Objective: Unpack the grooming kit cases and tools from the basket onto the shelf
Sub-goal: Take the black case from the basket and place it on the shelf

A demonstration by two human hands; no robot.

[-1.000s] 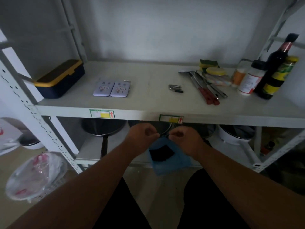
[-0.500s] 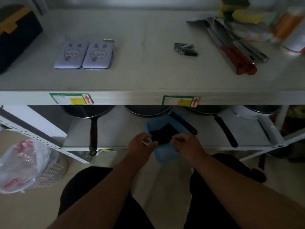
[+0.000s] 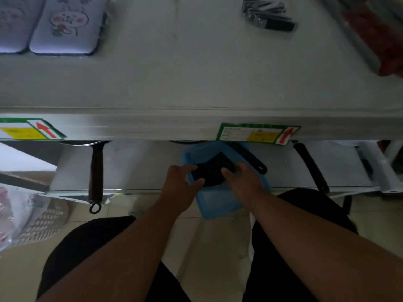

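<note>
Head view: blue basket [image 3: 218, 203] low below the shelf [image 3: 196, 88] front edge, black case [image 3: 212, 172] inside. Left hand [image 3: 181, 188] and right hand [image 3: 244, 182] curled, gripping its two sides. Two lilac cases [image 3: 63, 25] far left on shelf, clippers [image 3: 268, 17] far right, bare room between.

Stood as a pale grey metal shelf [image 3: 196, 79] with two green-bordered stickers bearing red arrows [image 3: 258, 134] on its front lip. Carried, at the far left, two lilac rounded cases printed with cartoon rabbits [image 3: 65, 25] side by side and touching, near the middle-right a small cluster of silver and black clipper-like metal tools [image 3: 269, 18], and at the right edge long steel utensils with dark red handles [image 3: 370, 38], blurred. Held, on the lower grey tier [image 3: 135, 166], dark pans with long black handles [image 3: 96, 173] jutting past the front edge.
</note>
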